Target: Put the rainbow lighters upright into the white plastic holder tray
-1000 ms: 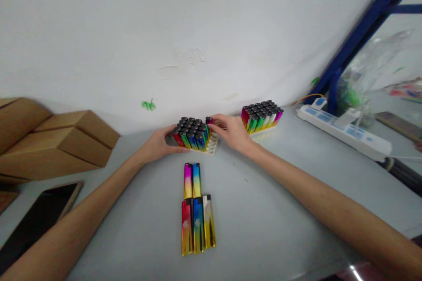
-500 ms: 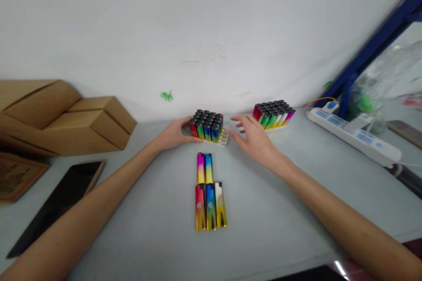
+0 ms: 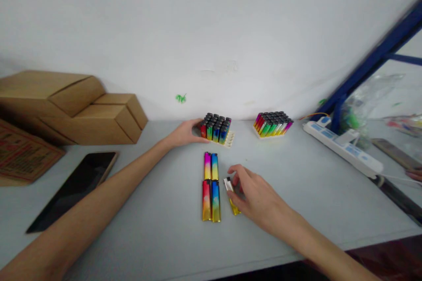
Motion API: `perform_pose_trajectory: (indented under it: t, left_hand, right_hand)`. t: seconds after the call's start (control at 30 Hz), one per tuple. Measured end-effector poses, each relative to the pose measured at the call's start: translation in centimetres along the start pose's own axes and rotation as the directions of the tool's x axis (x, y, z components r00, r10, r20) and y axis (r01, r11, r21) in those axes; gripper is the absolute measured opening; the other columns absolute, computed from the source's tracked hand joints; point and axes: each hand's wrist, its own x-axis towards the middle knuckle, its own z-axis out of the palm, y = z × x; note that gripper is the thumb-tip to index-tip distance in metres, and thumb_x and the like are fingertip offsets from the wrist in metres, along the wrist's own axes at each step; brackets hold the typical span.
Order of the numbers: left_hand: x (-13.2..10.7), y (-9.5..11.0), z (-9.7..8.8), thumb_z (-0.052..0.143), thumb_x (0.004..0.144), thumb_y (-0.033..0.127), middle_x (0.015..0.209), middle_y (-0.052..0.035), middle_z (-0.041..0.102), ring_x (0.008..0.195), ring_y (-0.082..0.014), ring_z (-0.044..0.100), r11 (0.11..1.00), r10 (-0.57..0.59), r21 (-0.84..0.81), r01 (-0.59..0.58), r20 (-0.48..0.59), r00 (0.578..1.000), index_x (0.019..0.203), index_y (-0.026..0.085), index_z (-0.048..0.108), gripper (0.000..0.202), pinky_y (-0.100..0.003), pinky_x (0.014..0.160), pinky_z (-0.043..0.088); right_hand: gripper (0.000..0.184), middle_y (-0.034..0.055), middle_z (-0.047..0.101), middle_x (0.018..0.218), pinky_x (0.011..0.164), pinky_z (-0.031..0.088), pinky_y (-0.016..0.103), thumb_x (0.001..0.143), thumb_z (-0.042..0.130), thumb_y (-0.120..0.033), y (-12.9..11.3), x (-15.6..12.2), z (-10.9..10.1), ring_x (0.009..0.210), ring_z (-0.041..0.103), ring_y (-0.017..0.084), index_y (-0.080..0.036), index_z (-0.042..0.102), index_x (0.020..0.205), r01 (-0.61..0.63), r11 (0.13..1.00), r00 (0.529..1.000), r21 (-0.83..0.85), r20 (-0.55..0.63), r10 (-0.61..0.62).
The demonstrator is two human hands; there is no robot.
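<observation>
Right hand (image 3: 255,195) had left tray (image 3: 216,129), now pinching silver-gold lighter (image 3: 231,196) on bench (image 3: 296,193), shifted askew from flat row (image 3: 211,186). Left hand (image 3: 186,132) stayed closed on tray's side, steadying it. Next lighter apparently being picked.

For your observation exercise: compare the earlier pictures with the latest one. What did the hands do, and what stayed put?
The right hand left the tray of lighters and came back toward the person, taking hold of the silver-gold lighter and pulling it askew, away from the loose row. The left hand stayed on the tray. The far tray, phone and boxes are as before.
</observation>
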Motion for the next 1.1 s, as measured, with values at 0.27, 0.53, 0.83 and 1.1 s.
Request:
perform_pose_trajectory:
  t: [0.27, 0.53, 0.83, 1.1]
  left_hand:
    - [0.0, -0.3, 0.0, 0.089, 0.068, 0.062, 0.134, -0.0114, 0.073, 0.120, -0.0354, 0.068, 1.000, 0.005, 0.006, -0.004, -0.011, 1.000, 0.134, 0.015, 0.066, 0.084, -0.048, 0.111, 0.051]
    - [-0.1, 0.0, 0.0, 0.087, 0.069, 0.064, 0.136, -0.0132, 0.072, 0.121, -0.0349, 0.068, 1.000, 0.007, 0.020, -0.006, -0.023, 1.000, 0.138, 0.014, 0.065, 0.088, -0.048, 0.110, 0.051]
    - [-0.2, 0.5, -0.2, 0.086, 0.073, 0.062, 0.141, -0.0121, 0.070, 0.126, -0.0345, 0.065, 0.997, -0.007, 0.079, 0.008, -0.006, 1.000, 0.139, 0.013, 0.063, 0.085, -0.047, 0.115, 0.048]
    - [-0.3, 1.2, -0.3, 0.085, 0.075, 0.064, 0.137, -0.0121, 0.072, 0.121, -0.0326, 0.067, 0.995, -0.008, 0.102, 0.008, 0.000, 1.000, 0.138, 0.012, 0.064, 0.085, -0.045, 0.111, 0.051]
  right_hand:
    - [0.023, 0.0149, 0.066, 0.111, 0.089, 0.053, 0.039, 0.104, 0.047, -0.017, 2.0, 0.8, -2.7, 0.096, 0.069, 0.025, -0.014, 0.068, 0.115, 0.164, 0.985, 0.984, -0.051, -0.056, -0.167]
    - [0.041, 0.0016, 0.063, 0.085, 0.059, 0.040, 0.029, 0.106, 0.050, -0.052, 3.8, 6.6, -6.8, 0.063, 0.048, 0.013, -0.018, 0.058, 0.127, 0.300, 0.779, 0.950, 0.550, -0.098, -0.297]
    - [0.035, -0.0028, 0.056, 0.078, 0.061, 0.040, 0.027, 0.103, 0.058, -0.056, 6.2, 8.4, -2.4, 0.066, 0.050, 0.013, -0.021, 0.058, 0.106, 0.353, 0.722, 0.933, 0.596, -0.278, -0.227]
    - [0.036, -0.0083, 0.036, 0.062, 0.052, 0.025, 0.026, 0.101, 0.061, -0.054, 4.1, 6.5, -2.2, 0.056, 0.034, 0.010, -0.021, 0.057, 0.088, 0.329, 0.815, 0.908, 0.477, -0.398, -0.134]
